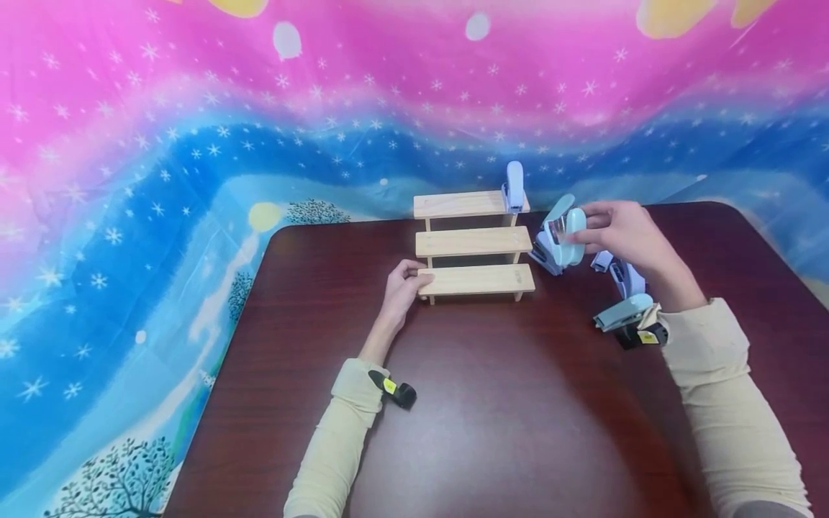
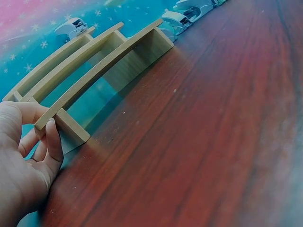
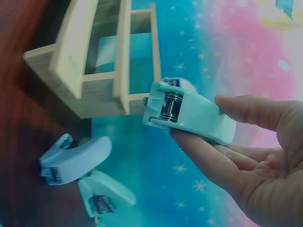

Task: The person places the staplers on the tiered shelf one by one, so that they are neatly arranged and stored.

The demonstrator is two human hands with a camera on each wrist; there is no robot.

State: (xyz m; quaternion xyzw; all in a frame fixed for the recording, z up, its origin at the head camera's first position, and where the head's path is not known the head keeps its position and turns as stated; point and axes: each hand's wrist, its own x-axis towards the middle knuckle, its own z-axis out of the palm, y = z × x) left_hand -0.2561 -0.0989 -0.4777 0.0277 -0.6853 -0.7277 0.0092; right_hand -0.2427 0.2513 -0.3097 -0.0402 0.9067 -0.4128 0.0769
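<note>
A wooden three-tier stand [image 1: 473, 243] sits on the table, with a lavender stapler [image 1: 514, 185] upright at the right end of its top tier. My left hand [image 1: 403, 289] pinches the left end of the lowest board between thumb and fingers, seen closely in the left wrist view. To the right of the stand, my right hand [image 1: 622, 229] holds a mint-green stapler [image 3: 201, 116] between thumb and fingers, off the table. Below and beyond it, a pale blue stapler [image 3: 78, 161] and another mint-green stapler [image 3: 112, 187] are close together by the stand's right side.
More staplers lie near my right forearm: a lavender stapler [image 1: 627, 279], part of another lavender stapler [image 1: 601, 260] and a grey-green stapler [image 1: 623, 312]. The dark red-brown table [image 1: 311, 302] backs onto a patterned pink and blue cloth [image 1: 388, 93].
</note>
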